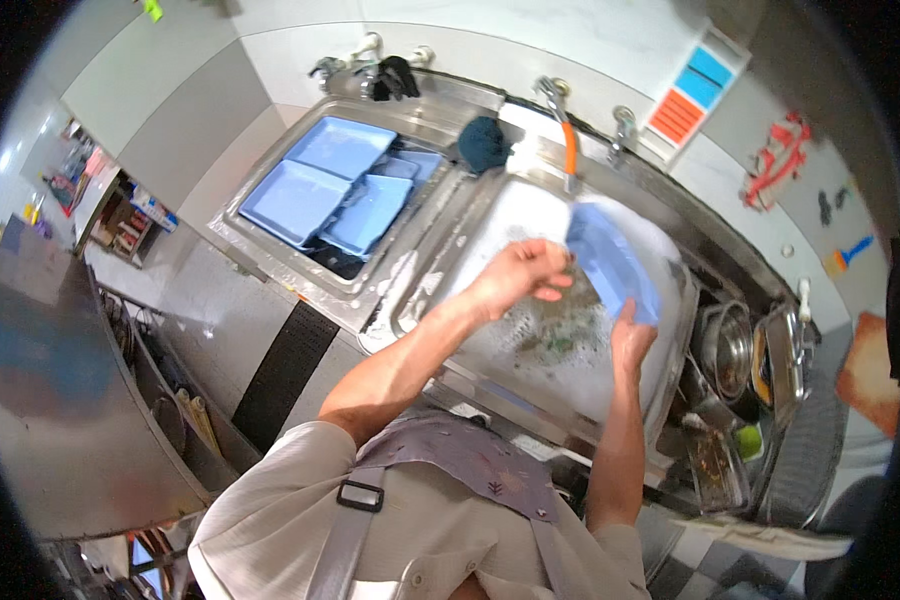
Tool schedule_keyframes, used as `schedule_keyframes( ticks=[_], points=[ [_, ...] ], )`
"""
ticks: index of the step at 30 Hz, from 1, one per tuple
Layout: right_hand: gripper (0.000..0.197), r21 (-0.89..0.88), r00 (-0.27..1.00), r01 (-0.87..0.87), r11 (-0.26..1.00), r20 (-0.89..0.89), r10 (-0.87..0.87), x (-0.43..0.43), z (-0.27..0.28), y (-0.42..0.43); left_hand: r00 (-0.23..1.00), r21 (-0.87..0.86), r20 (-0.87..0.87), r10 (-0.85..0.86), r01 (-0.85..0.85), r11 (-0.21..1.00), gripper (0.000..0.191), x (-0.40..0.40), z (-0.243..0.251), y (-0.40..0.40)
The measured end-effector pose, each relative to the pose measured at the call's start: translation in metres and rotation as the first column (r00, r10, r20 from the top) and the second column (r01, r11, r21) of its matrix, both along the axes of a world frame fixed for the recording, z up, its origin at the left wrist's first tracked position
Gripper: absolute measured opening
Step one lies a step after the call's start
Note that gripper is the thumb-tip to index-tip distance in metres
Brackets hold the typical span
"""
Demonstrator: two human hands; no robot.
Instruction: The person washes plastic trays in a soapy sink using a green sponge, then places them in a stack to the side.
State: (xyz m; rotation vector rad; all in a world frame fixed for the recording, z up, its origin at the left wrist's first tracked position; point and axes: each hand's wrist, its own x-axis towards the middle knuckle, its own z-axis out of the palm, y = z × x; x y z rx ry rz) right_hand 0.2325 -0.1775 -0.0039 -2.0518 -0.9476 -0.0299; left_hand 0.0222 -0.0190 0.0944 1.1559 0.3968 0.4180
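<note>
Over a stainless steel sink basin (686, 330) full of foamy water, my right hand (634, 337) grips the near end of a blue plastic tray (615, 262), which is tilted on its side. My left hand (529, 277) is beside the tray's far end, fingers curled and blurred; whether it touches the tray or holds something small cannot be told. Several more blue trays (296, 199) lie stacked and overlapping in the left basin. An orange hose (569, 150) hangs from the tap just beyond the held tray.
A dark cloth bundle (484, 142) sits on the divider between the basins. Taps (551, 90) line the wall. At the right, metal pots (727, 349) and a dirty metal container (716, 465) crowd another basin. A stainless cabinet (82, 397) stands at the left.
</note>
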Motion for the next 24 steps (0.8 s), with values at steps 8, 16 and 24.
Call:
schedule_keyframes(
  ticks=[8, 16, 24],
  points=[
    [0.041, 0.448, 0.739, 0.116, 0.887, -0.635, 0.224, -0.097, 0.043, 0.095, 0.881, 0.925, -0.223, 0.418, 0.055, 0.377, 0.026, -0.095, -0.039, 0.042],
    [0.045, 0.386, 0.613, -0.081, 0.919, -0.708, 0.351, -0.240, 0.062, 0.219, 0.779, 0.861, -0.039, 0.626, -0.291, 0.417, 0.044, -0.194, -0.054, 0.133],
    [0.038, -0.099, 0.633, -0.551, 0.829, -0.697, 0.337, -0.317, 0.068, 0.242, 0.761, 0.968, -0.161, 0.629, -0.003, 0.252, 0.038, -0.284, -0.102, 0.234]
  ],
)
